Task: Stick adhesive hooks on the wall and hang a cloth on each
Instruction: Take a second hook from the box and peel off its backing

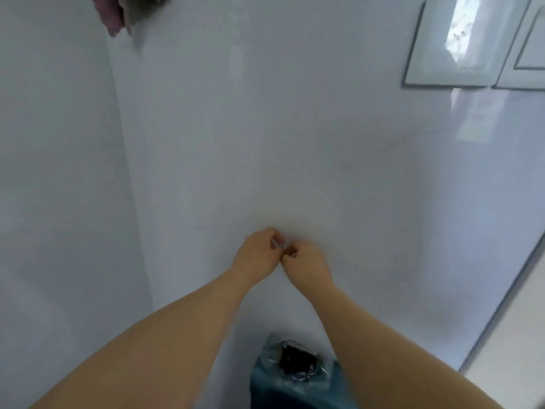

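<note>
Currently both hands work at one small pale piece held close to the wall, well below and to the left of the switch plate. The left hand has its fingers curled and pinches the piece at its upper end. The right hand is also curled, with its fingertips meeting the same piece from the other side. The piece is blurred and mostly covered. By the task, it is judged to be an adhesive hook, possibly with its backing film on.

Step in hand, as a judgement: preparing a hook for mounting, most likely peeling the backing. Whether the hook touches the wall cannot be determined.

A cloth hangs at the top edge of the view, far to the left of the switch plate and slightly above it. Its hook is out of view. This suggests one hook-and-cloth pair is complete.

A blue box stands far below the switch plate and to its left, between the forearms. A clear plastic bag with dark contents rests on it.

Next move, requirements:
1. Free the adhesive face fully without touching it.
2. Choose a bare spot on the wall, to the left of the switch plate.
3. Set the hook upright and press it flat and firmly.
</note>
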A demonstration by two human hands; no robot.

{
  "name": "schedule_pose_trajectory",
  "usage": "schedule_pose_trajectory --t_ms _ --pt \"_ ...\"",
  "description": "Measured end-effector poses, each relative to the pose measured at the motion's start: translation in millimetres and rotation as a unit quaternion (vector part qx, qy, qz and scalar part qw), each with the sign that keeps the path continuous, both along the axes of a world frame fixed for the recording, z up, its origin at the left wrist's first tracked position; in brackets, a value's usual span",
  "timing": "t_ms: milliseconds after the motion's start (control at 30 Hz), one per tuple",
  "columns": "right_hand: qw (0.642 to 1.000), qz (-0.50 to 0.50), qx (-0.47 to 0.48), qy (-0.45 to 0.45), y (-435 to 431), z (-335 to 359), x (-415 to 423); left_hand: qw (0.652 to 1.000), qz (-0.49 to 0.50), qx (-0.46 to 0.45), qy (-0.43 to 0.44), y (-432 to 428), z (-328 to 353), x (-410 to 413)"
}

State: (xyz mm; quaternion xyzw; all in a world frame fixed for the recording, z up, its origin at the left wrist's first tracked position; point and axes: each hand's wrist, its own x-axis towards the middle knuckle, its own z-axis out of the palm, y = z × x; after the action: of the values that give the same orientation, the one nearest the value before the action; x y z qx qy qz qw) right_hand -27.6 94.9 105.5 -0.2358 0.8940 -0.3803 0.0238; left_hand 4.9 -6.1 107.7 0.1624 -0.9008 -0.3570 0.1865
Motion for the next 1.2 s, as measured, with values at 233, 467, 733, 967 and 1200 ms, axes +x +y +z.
schedule_pose_trajectory --t_ms 233,467,733,967,1200 --pt "0.995 -0.022 0.078 -0.065 45.8 -76.7 13.9 0.989 -0.107 -0.032 -0.097 23.1 -90.5 9.6" --pt "0.984 0.063 0.170 0.001 69.2 -114.4 22.3 0.953 -0.214 -0.156 -0.151 22.6 -136.8 16.6" --pt "0.965 0.007 0.261 -0.002 72.0 -130.9 21.5 0.948 -0.167 -0.229 -0.148 18.9 -146.9 17.8" --pt "0.973 -0.016 0.230 0.017 66.6 -138.8 12.1 0.960 -0.157 -0.186 -0.137 14.6 -158.5 12.5" --pt "0.980 -0.014 0.190 0.056 63.0 -138.8 8.0 0.968 -0.134 -0.185 -0.106 16.2 -158.4 5.2"
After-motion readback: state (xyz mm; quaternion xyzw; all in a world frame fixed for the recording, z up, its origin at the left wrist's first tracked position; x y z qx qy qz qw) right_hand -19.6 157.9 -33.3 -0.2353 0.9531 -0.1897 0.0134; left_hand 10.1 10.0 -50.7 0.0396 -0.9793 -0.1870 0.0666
